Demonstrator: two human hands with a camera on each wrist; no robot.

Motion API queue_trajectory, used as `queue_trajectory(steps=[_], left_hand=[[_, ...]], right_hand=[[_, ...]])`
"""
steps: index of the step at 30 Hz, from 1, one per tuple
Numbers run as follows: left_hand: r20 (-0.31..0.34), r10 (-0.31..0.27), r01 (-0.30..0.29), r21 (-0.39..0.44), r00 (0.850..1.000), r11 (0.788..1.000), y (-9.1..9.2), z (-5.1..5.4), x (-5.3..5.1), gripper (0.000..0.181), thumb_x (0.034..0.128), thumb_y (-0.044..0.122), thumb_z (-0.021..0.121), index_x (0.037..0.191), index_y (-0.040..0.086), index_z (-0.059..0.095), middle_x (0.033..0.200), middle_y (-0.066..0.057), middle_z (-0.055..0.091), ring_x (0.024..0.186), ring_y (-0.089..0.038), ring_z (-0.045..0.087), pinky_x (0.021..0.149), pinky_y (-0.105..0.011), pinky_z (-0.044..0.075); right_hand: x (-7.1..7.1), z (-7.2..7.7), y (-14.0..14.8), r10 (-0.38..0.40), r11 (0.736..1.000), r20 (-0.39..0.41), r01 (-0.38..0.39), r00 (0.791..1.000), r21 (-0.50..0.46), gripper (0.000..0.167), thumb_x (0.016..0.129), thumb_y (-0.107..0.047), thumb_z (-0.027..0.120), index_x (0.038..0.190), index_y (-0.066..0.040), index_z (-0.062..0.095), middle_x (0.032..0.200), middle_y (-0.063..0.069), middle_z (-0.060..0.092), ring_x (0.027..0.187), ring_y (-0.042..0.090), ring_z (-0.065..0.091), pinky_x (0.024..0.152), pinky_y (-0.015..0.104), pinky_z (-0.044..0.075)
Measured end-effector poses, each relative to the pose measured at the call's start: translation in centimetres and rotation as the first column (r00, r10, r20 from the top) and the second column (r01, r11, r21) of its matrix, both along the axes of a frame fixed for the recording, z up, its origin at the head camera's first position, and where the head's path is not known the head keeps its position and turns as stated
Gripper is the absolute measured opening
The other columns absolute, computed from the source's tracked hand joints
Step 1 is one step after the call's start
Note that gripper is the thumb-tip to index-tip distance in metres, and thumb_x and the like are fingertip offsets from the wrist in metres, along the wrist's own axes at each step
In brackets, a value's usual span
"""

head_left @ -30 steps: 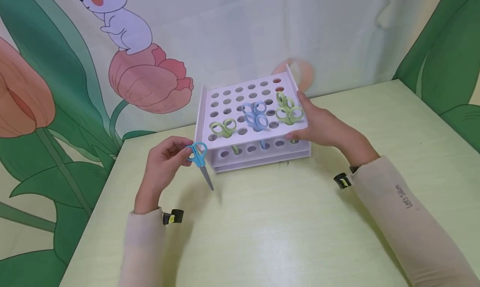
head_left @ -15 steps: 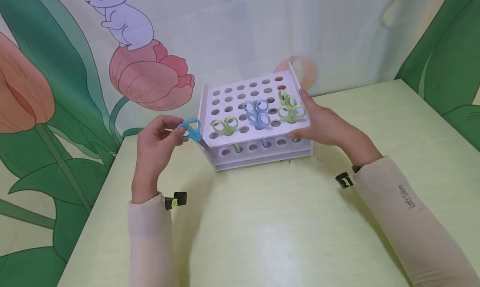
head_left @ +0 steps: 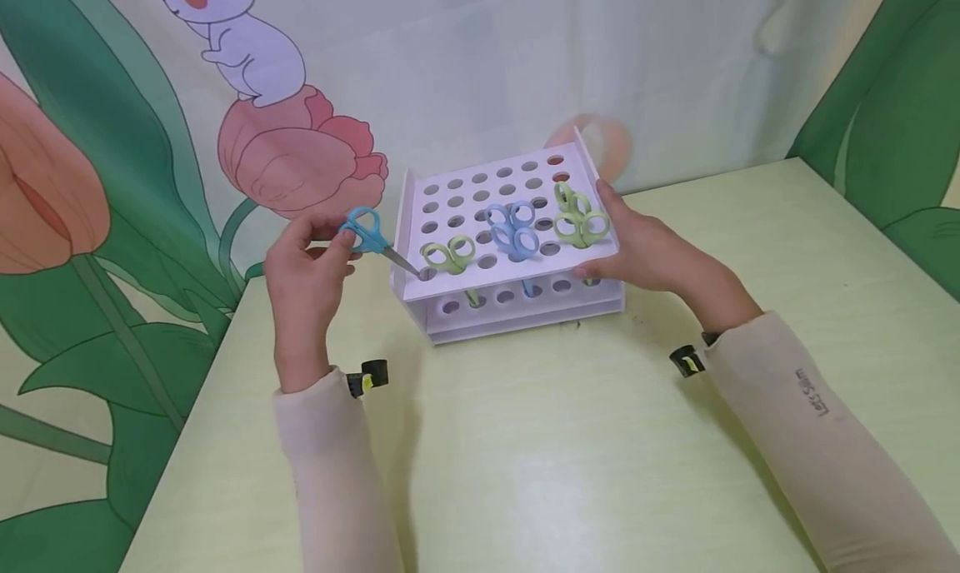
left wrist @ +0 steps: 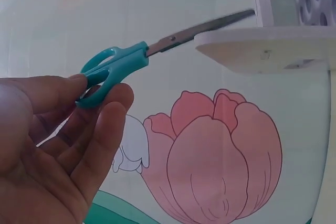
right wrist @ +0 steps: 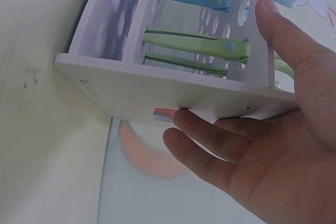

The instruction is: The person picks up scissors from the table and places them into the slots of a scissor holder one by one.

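Observation:
My left hand (head_left: 303,294) pinches a pair of blue scissors (head_left: 367,236) by a handle loop, left of a white perforated rack (head_left: 465,279). The scissors' blades (left wrist: 194,32) are closed and slant over the rack's left wall. In the head view the tip appears at the front-left hole; whether it enters cannot be told. My right hand (head_left: 645,248) holds the rack's right end. Its thumb (right wrist: 273,22) lies on the top plate's edge, and the other fingers lie along the side panel (right wrist: 157,85).
Green scissors (head_left: 453,261) stand in a front-row hole at the left. Light blue scissors (head_left: 517,241) stand near the middle, more green scissors (head_left: 582,238) at the right. The rack sits on a pale green table (head_left: 525,440) before a printed curtain (head_left: 480,73).
My left hand has risen and shifted left with the blue scissors. Their blades have swung from hanging before the rack to slanting over its left wall. The right hand stays on the rack.

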State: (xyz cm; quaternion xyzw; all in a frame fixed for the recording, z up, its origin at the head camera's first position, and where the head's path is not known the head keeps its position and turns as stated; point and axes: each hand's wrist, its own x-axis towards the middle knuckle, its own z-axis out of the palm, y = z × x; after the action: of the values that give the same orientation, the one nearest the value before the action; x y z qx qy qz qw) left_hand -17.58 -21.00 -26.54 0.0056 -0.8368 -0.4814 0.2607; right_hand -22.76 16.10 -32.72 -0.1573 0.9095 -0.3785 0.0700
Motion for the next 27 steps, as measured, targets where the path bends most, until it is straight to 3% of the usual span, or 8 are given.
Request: queue_trajectory(steps=[6,11,16,22,27], left_hand=[[0.039,0.025,-0.025,-0.002,0.999,1.0,1.2,-0.2,-1.4,0.021,0.0985,0.017,0.067,0.118,0.009,0.07,0.101,-0.005,0.062,0.084,-0.018,0.068,0.073,-0.025,0.057],[0.059,0.023,-0.022,-0.019,0.998,1.0,2.1,-0.4,-2.3,0.022,0.0987,0.017,0.067,0.119,0.01,0.07,0.103,-0.005,0.062,0.087,-0.022,0.07,0.073,-0.027,0.057],[0.021,-0.002,0.002,-0.02,1.0,1.0,2.5,-0.5,-2.8,0.022,0.0979,0.015,0.068,0.119,0.01,0.071,0.103,-0.006,0.062,0.086,-0.024,0.07,0.073,-0.027,0.057],[-0.063,-0.045,0.052,0.098,0.997,0.994,2.9,-0.6,-3.1,0.02,0.0966,0.01,0.07,0.117,0.007,0.072,0.101,-0.007,0.062,0.082,-0.018,0.07,0.073,-0.027,0.058],[-0.035,-0.051,0.054,0.106,0.998,0.993,3.5,-1.1,-3.5,0.019,0.0965,0.01,0.07,0.115,0.008,0.072,0.1,-0.007,0.062,0.084,-0.02,0.069,0.074,-0.027,0.058]], right_hand=[[-0.1,-0.3,0.1,-0.019,1.0,0.013,0.019,1.0,-0.002,0.127,0.082,-0.041,0.085,0.161,-0.026,-0.014,0.139,0.016,0.048,0.106,0.033,0.05,0.094,0.048,0.041],[-0.1,-0.2,0.1,-0.021,1.0,-0.008,0.021,1.0,0.013,0.126,0.083,-0.039,0.084,0.161,-0.024,-0.014,0.131,0.014,0.053,0.101,0.031,0.052,0.089,0.045,0.043],[0.1,0.3,-0.1,-0.015,1.0,-0.016,0.015,1.0,0.016,0.126,0.084,-0.04,0.084,0.161,-0.024,-0.014,0.131,0.015,0.054,0.1,0.03,0.053,0.087,0.044,0.044],[0.3,0.5,-0.2,-0.016,1.0,-0.009,0.016,1.0,0.023,0.126,0.084,-0.041,0.084,0.161,-0.024,-0.014,0.135,0.015,0.052,0.102,0.03,0.053,0.087,0.044,0.044],[0.3,0.3,-0.1,-0.022,0.999,-0.006,0.022,1.0,0.031,0.126,0.084,-0.04,0.084,0.161,-0.024,-0.014,0.137,0.015,0.05,0.102,0.031,0.052,0.086,0.044,0.044]])
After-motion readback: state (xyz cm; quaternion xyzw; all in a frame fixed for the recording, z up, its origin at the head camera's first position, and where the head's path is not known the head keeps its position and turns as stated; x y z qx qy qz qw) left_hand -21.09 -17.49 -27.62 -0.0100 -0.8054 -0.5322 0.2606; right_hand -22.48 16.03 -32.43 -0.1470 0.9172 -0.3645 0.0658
